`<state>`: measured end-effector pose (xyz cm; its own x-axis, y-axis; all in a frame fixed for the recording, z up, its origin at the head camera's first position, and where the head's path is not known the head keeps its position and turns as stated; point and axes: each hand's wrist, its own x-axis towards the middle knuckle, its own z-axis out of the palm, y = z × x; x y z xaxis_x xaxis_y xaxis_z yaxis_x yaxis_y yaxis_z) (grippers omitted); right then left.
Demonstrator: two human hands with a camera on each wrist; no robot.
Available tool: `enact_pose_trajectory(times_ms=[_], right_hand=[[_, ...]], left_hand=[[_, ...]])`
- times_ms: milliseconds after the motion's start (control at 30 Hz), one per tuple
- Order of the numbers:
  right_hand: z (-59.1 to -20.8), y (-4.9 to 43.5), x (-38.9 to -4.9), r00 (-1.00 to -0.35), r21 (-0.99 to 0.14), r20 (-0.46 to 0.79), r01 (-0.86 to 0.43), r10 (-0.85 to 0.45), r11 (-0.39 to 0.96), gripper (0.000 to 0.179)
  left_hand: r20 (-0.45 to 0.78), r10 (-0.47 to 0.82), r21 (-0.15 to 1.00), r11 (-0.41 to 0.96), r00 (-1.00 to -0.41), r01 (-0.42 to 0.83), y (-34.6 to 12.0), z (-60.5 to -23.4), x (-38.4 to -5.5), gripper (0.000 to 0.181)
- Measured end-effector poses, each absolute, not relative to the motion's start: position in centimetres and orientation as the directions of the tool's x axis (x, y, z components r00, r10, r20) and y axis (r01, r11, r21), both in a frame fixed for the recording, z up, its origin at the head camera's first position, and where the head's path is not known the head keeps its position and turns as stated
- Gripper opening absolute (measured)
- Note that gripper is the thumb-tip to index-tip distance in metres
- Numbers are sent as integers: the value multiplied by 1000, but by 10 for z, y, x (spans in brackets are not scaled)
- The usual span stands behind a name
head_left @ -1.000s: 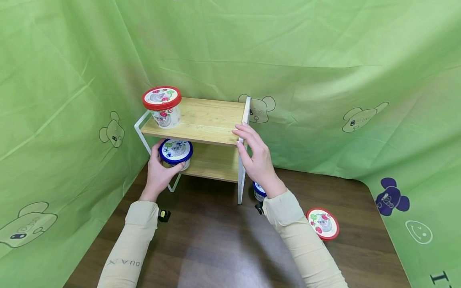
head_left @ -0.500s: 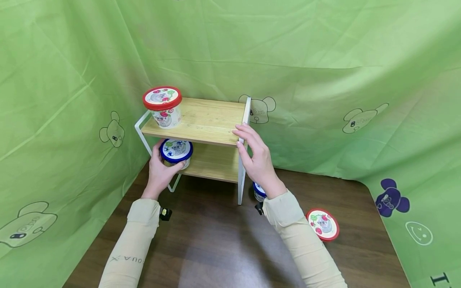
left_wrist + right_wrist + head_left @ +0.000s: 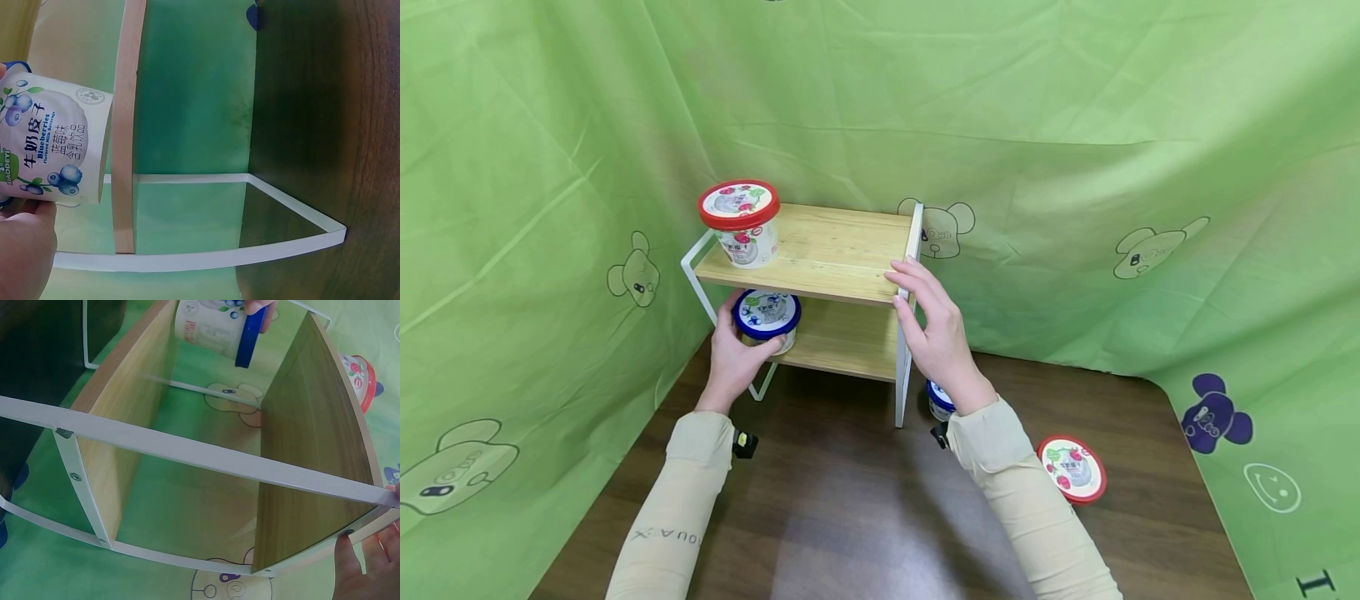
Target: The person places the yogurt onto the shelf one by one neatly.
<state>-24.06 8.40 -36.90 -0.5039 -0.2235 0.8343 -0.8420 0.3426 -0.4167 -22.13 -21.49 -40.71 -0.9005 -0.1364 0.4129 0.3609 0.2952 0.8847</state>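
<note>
My left hand (image 3: pixel 733 358) grips a blueberry milk drink cup (image 3: pixel 767 321) with a dark blue lid, thumb in front and fingers round the left side. The cup stands upright at the left end of the lower shelf (image 3: pixel 850 342); in the left wrist view its printed side (image 3: pixel 53 140) shows, its base right at the shelf's front edge. Relaxed fingers of my right hand (image 3: pixel 936 329) rest at the top right front corner of the two-tier rack, on its white metal frame (image 3: pixel 904 367). A red-lidded cup (image 3: pixel 742 225) stands on the left of the upper shelf (image 3: pixel 842 246).
On the brown wood-grain floor (image 3: pixel 842 500), another blue-lidded cup (image 3: pixel 940 400) is partly hidden behind my right wrist. A red-lidded cup (image 3: pixel 1072 468) stands farther right, beside my right sleeve. Green printed cloth (image 3: pixel 1037 183) hangs behind and on both sides.
Almost nothing differs: my left hand has shifted very slightly with the blueberry cup on the lower shelf. My right hand stays at the rack's corner.
</note>
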Motion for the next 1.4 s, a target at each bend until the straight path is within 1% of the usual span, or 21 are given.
enact_pose_trajectory(times_ms=[400,600,833,1167,1400], right_hand=[[-369,84,-241,-505,-418,834,-841,-223,344,29],[-369,84,-241,-506,-418,833,-840,-223,345,29],[-369,83,-241,-502,-416,836,-843,-222,340,29],[-370,83,-241,-487,-404,845,-852,-222,332,29],[-369,84,-241,-487,-409,845,-854,-220,321,30]], left_hand=[[384,-140,897,291,-913,333,-216,-410,-225,90],[348,-137,909,290,-927,299,-216,-409,-226,89],[337,-148,910,305,-930,281,-232,-446,-254,95],[340,-160,907,315,-927,279,-231,-449,-252,104],[358,-169,895,343,-918,286,-228,-446,-248,105]])
